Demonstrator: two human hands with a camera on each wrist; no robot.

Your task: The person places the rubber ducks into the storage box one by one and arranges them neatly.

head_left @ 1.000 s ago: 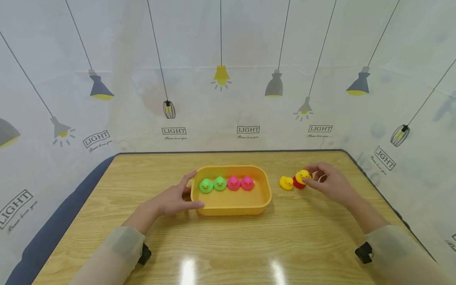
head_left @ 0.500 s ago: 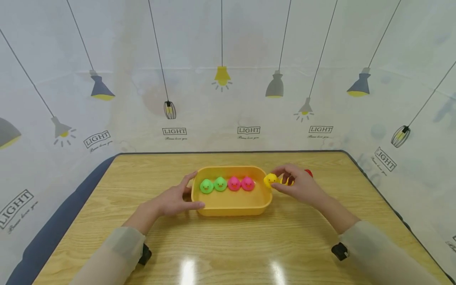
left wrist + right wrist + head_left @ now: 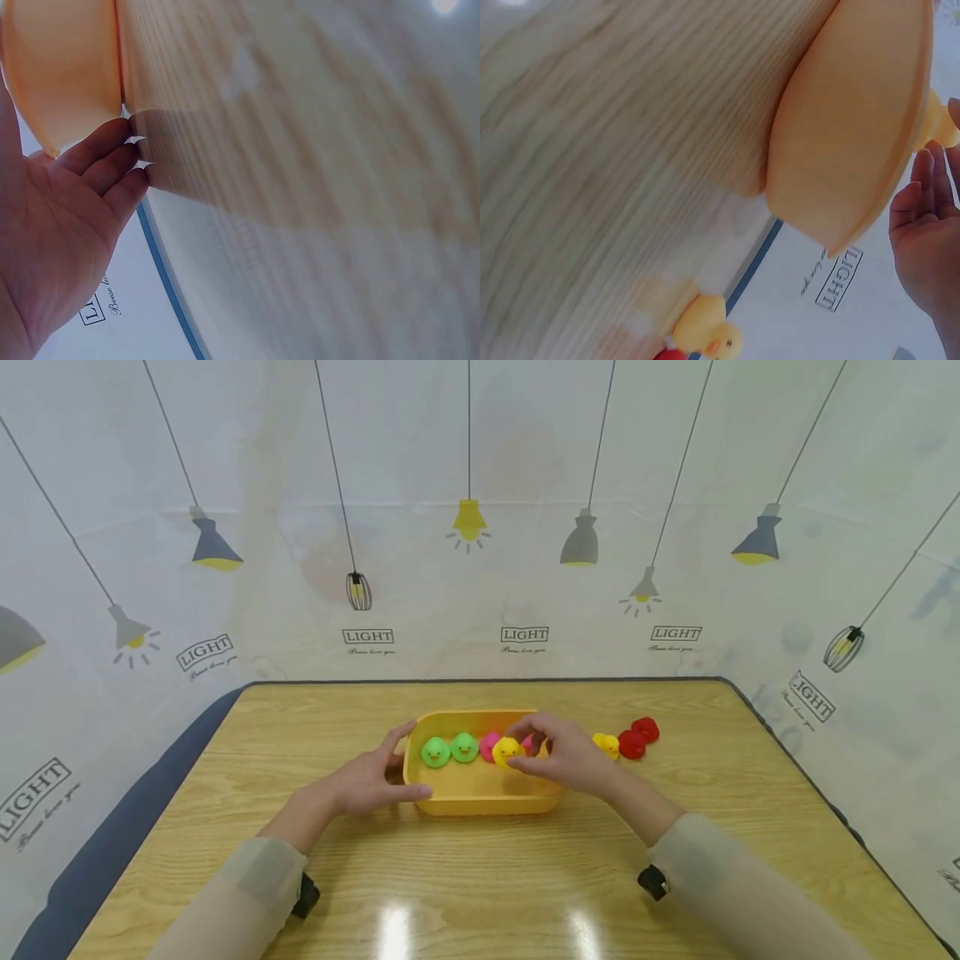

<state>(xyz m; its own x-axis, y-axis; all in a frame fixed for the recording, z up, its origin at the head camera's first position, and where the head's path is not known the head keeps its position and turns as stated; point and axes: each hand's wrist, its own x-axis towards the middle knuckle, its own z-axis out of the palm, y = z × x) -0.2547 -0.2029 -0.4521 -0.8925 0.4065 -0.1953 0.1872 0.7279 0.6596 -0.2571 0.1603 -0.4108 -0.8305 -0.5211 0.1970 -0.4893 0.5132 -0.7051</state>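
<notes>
My left hand [image 3: 366, 782] holds the left end of an orange-yellow plastic tub [image 3: 480, 807], thumb on the front rim and fingers at the end wall. In the left wrist view, the fingers [image 3: 112, 161] lie against the tub's end. My right hand [image 3: 566, 755] pinches a yellow rubber duck [image 3: 507, 752] over the tub's inside, its face towards me. Two green ducks [image 3: 435, 752] sit in a row on the tub's left side. Beside them are two pink ducks [image 3: 489, 746], partly hidden by the yellow duck and my right fingers.
Right of the tub, another yellow duck [image 3: 607, 745] lies on the wooden table [image 3: 480, 877], partly behind my right wrist. Two red ducks [image 3: 632, 744] sit just beyond it. A cloth backdrop [image 3: 480, 593] printed with lamps rises behind the table.
My right hand has carried the yellow duck leftwards from beside the red ducks, across the tub's right rim, to over its inside. The left hand stays at the tub's end.
</notes>
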